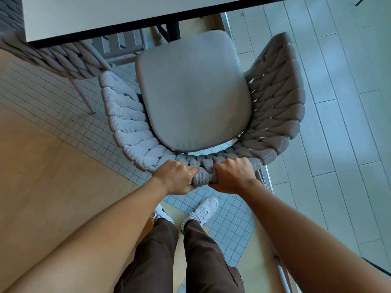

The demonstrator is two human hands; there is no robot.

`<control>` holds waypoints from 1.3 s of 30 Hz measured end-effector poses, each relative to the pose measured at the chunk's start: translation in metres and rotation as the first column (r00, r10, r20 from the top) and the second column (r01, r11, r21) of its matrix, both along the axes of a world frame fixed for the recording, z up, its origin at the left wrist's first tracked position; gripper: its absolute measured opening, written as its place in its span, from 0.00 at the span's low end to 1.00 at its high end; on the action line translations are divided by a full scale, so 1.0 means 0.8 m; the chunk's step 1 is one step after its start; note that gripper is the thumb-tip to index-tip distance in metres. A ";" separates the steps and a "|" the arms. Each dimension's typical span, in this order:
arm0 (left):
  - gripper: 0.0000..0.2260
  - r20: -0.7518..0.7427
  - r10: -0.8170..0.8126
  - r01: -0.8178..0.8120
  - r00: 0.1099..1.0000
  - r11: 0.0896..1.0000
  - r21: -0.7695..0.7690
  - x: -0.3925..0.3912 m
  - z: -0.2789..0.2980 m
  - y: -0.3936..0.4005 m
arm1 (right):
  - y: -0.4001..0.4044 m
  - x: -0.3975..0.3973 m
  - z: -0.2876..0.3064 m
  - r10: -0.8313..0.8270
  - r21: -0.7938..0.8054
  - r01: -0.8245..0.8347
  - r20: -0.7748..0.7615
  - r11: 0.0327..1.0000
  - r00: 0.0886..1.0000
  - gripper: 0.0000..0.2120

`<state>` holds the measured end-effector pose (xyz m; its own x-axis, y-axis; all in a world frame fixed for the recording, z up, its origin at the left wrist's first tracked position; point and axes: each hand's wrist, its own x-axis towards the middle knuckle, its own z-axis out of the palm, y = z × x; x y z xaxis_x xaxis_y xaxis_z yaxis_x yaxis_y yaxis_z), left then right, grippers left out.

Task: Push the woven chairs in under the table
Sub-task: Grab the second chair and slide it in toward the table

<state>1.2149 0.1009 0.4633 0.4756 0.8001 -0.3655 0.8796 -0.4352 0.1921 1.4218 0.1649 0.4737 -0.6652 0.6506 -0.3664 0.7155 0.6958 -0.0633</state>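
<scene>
- Here the woven chair (201, 115) stands just in front of the person, its grey seat cushion (192, 92) facing up and its curved rope-woven back nearest the body.
- The front edge of the cushion sits right at the dark edge of the counter (101, 17); most of the seat lies clear of it.
- The left hand (176, 178) grips the top rail of the chair back, fingers (191, 171) curled tight over the weave, knuckles up.
- The right hand (230, 175) clamps the same rail just beside it, fingers wrapped under and thumb tucked against the rope.
- Both hands sit close together at the middle of the rail, with a short strip of weave between them.
- Both forearms reach forward and down, bare, nearly straight, converging on the rail.
- A second woven chair (53, 53) stands to the left, partly under the counter.
- White sneakers (203, 212) stand on the small-tile floor (63, 115) behind the chair.
</scene>
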 end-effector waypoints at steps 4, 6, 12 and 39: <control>0.29 -0.006 0.016 -0.015 1.000 0.999 0.046 -0.020 -0.005 0.013 | 0.013 -0.018 0.000 -0.016 0.022 0.016 -0.009 1.000 1.000 0.21; 0.30 -0.003 0.014 -0.014 1.000 0.998 0.065 -0.025 -0.007 0.014 | 0.012 -0.022 0.000 -0.022 0.024 0.022 -0.013 0.999 1.000 0.21; 0.28 -0.013 -0.046 0.047 0.999 0.997 0.063 -0.024 -0.008 0.003 | -0.006 -0.018 -0.004 -0.060 0.012 0.060 -0.018 0.998 0.998 0.22; 0.36 0.063 0.220 -0.224 0.974 0.972 0.072 0.016 0.010 -0.044 | 0.018 0.055 0.019 0.136 -0.061 -0.130 0.102 0.990 0.985 0.23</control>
<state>1.2277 0.0661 0.4712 0.3002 0.9129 -0.2765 0.9452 -0.2457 0.2149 1.4655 0.1796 0.4887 -0.7002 0.5363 -0.4713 0.6213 0.7829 -0.0322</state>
